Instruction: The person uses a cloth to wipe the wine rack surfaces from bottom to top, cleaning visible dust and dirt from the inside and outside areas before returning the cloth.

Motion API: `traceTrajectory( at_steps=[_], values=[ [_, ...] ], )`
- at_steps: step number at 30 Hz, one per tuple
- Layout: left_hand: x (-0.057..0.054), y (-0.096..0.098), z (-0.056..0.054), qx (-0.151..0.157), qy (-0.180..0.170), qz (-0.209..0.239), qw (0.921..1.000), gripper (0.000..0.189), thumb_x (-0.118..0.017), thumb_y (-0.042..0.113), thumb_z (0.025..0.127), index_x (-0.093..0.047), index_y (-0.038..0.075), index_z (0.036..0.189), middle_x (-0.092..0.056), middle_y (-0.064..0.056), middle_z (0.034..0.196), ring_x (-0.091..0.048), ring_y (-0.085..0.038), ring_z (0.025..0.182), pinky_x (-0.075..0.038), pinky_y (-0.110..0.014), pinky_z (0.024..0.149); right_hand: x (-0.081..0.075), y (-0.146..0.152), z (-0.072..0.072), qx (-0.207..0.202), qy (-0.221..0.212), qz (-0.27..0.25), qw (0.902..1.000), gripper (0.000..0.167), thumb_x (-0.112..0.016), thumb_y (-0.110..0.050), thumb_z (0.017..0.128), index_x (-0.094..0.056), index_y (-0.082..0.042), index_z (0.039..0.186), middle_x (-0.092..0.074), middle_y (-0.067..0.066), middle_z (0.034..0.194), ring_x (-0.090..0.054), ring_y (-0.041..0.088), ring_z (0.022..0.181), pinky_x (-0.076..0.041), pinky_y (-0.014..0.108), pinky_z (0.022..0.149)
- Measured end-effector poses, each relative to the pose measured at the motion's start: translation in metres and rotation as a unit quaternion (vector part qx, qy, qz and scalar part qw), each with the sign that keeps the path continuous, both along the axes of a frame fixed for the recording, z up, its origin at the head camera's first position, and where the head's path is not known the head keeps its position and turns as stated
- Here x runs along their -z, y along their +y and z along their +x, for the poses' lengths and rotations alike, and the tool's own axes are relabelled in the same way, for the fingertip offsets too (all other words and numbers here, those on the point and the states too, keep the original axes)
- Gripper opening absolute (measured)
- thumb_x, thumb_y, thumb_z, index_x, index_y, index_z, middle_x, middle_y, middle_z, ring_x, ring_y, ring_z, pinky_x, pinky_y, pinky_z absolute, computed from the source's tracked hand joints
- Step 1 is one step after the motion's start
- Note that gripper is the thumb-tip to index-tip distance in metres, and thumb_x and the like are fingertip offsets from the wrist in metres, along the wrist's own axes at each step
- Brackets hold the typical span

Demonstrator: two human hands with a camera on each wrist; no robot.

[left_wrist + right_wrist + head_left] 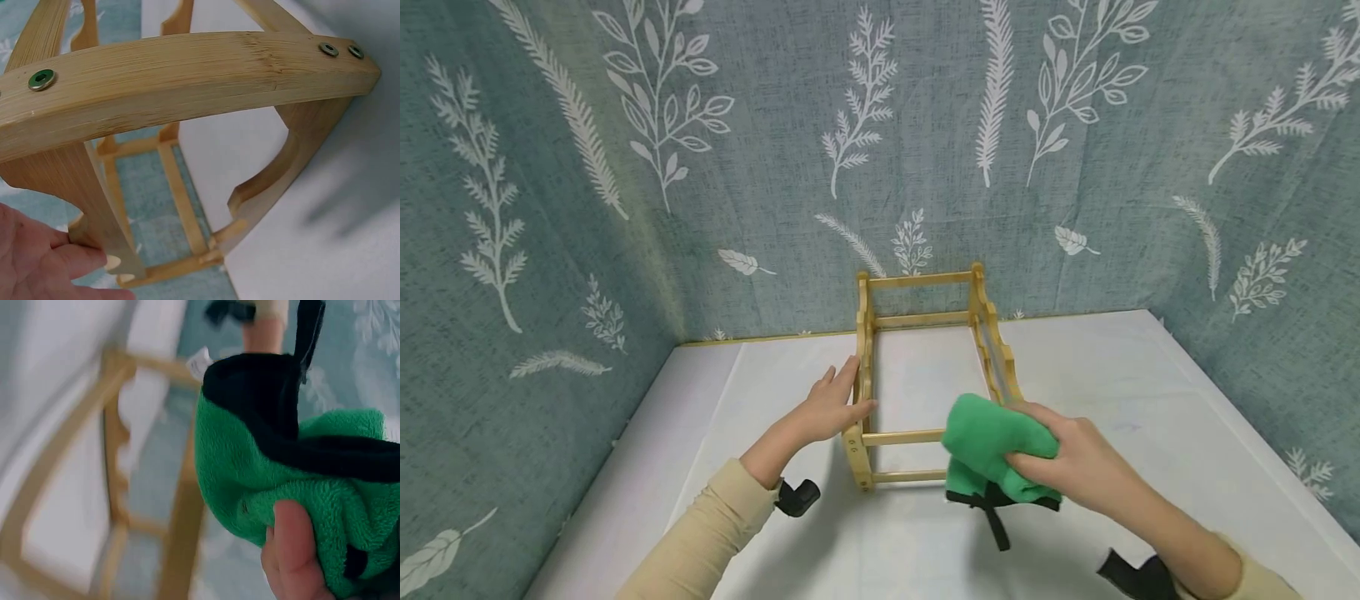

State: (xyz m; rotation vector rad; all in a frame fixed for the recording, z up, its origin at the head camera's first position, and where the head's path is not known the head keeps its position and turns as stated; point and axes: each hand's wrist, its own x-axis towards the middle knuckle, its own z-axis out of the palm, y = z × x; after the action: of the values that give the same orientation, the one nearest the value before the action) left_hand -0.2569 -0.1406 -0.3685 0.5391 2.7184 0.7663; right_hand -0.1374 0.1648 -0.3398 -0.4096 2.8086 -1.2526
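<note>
A light wooden rack [904, 437] with scalloped side pieces stands on the white table. My left hand [833, 406] rests against its left side, fingers extended and thumb reaching over the side piece. In the left wrist view, the fingers [78, 259] touch the wood beside a curved notch, below a beam with metal bolts. My right hand [1071, 450] grips a bunched green terry cloth [988, 437] with black edging and a dangling black strap, over the rack's near right corner. The right wrist view shows the thumb [292, 534] pressing into the cloth's folds; a white tag [199, 362] sticks out.
Behind the rack, a teal curtain [775, 167] with white leaf prints hangs along the table's back edge. It also lines both sides. The white tabletop [1120, 375] extends left and right of the rack. Black straps [797, 498] hang at both wrists.
</note>
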Motion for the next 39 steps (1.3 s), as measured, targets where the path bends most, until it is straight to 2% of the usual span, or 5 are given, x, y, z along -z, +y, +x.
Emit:
traceTrajectory(
  at_steps=[9, 24, 30, 34, 39],
  values=[
    [-0.001, 0.006, -0.001, 0.012, 0.019, -0.013, 0.9997, 0.078, -0.048, 0.039, 0.094, -0.004, 0.003, 0.147, -0.005, -0.016, 0.153, -0.003, -0.043, 0.137, -0.007, -0.059, 0.107, 0.037, -0.097, -0.030, -0.139, 0.067, 0.004, 0.9880, 0.038, -0.061, -0.019, 0.082, -0.056, -0.012, 0.119, -0.064, -0.001, 0.085, -0.052, 0.003, 0.060, -0.045, 0.021, 0.054],
    [-0.001, 0.004, -0.003, 0.005, 0.007, -0.009, 0.9999, 0.080, -0.048, 0.040, 0.093, -0.001, 0.005, 0.148, -0.003, -0.014, 0.153, -0.002, -0.041, 0.138, -0.006, -0.059, 0.107, 0.027, 0.013, -0.012, 0.034, 0.014, 0.057, 0.9977, 0.046, -0.062, -0.022, 0.084, -0.051, -0.008, 0.127, -0.051, -0.002, 0.057, -0.041, 0.012, 0.046, -0.036, 0.028, 0.043],
    [-0.001, 0.002, -0.001, 0.005, 0.001, -0.009, 0.9999, 0.081, -0.047, 0.042, 0.093, 0.001, 0.007, 0.148, -0.001, -0.012, 0.154, -0.001, -0.040, 0.138, -0.007, -0.058, 0.108, 0.006, 0.030, 0.003, 0.048, -0.001, 0.072, 0.9962, 0.045, -0.062, -0.026, 0.084, -0.051, -0.014, 0.126, -0.052, -0.002, 0.061, -0.044, 0.013, 0.052, -0.038, 0.029, 0.046],
    [-0.002, 0.001, 0.000, 0.002, 0.002, -0.010, 0.9999, 0.080, -0.048, 0.041, 0.093, 0.000, 0.007, 0.148, -0.001, -0.012, 0.154, -0.001, -0.040, 0.138, -0.008, -0.057, 0.108, 0.005, 0.005, 0.009, -0.027, 0.007, 0.039, 0.9988, 0.048, -0.065, -0.027, 0.083, -0.052, -0.013, 0.127, -0.058, -0.004, 0.069, -0.045, 0.008, 0.051, -0.040, 0.026, 0.046],
    [-0.004, 0.002, -0.001, 0.009, 0.023, -0.038, 0.9990, 0.081, -0.049, 0.044, 0.091, -0.007, 0.005, 0.148, -0.002, -0.013, 0.154, 0.000, -0.041, 0.138, -0.006, -0.062, 0.105, 0.041, -0.059, -0.001, -0.172, 0.009, 0.032, 0.9846, 0.041, -0.065, -0.020, 0.079, -0.057, -0.016, 0.119, -0.060, -0.011, 0.078, -0.046, 0.000, 0.056, -0.042, 0.020, 0.049]
  ],
)
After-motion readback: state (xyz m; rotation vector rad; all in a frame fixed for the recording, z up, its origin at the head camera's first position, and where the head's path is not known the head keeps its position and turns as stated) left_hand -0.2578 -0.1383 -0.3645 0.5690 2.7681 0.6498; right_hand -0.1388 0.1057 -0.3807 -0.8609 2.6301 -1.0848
